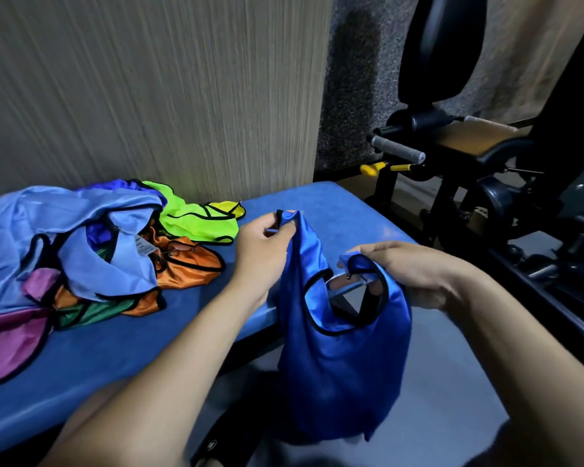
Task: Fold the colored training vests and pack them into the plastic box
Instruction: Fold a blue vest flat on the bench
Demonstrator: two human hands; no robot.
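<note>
A wall (149, 89) with vertical grain stands behind a blue padded bench (122, 352). To the right is a dark gym machine (486, 183) with a grey handle (397, 150). On the left part of the bench lies a loose pile of vests (81, 251): light blue, neon green, orange, pink and dark green, all with black trim. The royal blue vest (344, 358) hangs in the air beyond the bench's near right edge, shiny, with black edging around the neck opening. The left hand (263, 251) pinches one shoulder strap with curled fingers. The right hand (415, 274) grips the other strap, a little lower.
</note>
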